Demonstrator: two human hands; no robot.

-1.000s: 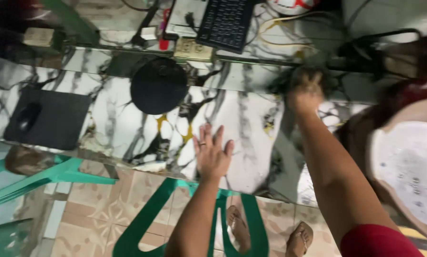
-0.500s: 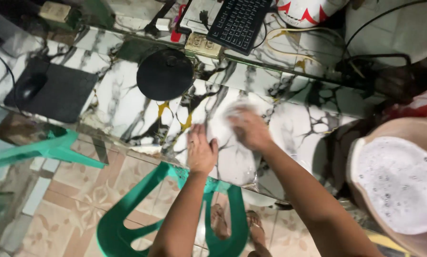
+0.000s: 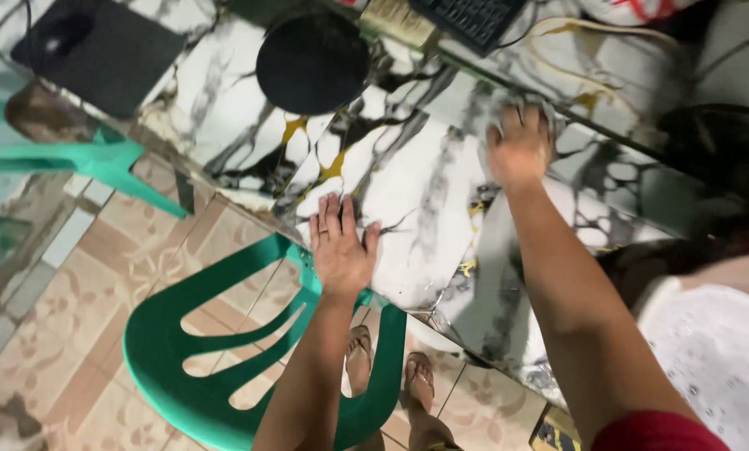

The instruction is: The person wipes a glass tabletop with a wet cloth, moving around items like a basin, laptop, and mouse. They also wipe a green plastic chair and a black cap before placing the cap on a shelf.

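Observation:
My left hand [image 3: 339, 248] lies flat with fingers apart on the front edge of a marble-patterned table top [image 3: 408, 192]. My right hand [image 3: 518, 149] reaches far across the table and presses down on a pale cloth [image 3: 508, 104], which shows blurred around the fingers. A basin of soapy water [image 3: 713, 351] sits at the lower right beside my right arm.
A green plastic chair [image 3: 216, 351] stands below the table by my sandalled feet. On the table are a round black disc [image 3: 312, 63], a black mouse pad with a mouse [image 3: 99, 46], a keyboard [image 3: 475, 17] and cables [image 3: 608, 50]. Another green chair [image 3: 65, 154] is at left.
My right hand has swept with the cloth from the table's middle near my left hand out to the far right. The view has shifted down and left. My left hand stays planted.

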